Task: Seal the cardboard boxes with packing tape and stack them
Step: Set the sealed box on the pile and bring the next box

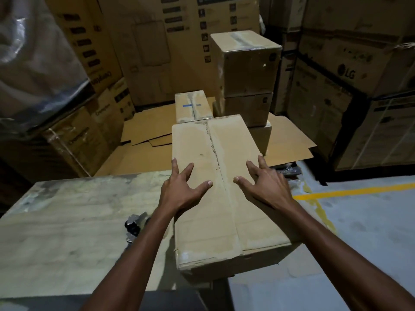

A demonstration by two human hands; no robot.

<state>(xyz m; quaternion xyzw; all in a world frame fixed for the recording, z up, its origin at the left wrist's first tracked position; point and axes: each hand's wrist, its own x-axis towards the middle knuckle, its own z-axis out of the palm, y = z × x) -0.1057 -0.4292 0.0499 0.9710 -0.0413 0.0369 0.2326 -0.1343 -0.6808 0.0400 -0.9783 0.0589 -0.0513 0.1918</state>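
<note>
Left hand (182,188) and right hand (266,187) lie splayed, fingers (203,184) gripping nothing, on the box (202,232); best smooth the seam tape (234,223) firmly before stacking.

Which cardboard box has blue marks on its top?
The small box directly behind the long nearest box; the taller stack to its right shows none.

One head-worn wide-angle view only, edges bowing. Looking forward and down from the wearer's eye level, sitting close over the long box (215,209) on the worktable (67,221), facing the stacked cartons (244,63) farther back.
</note>
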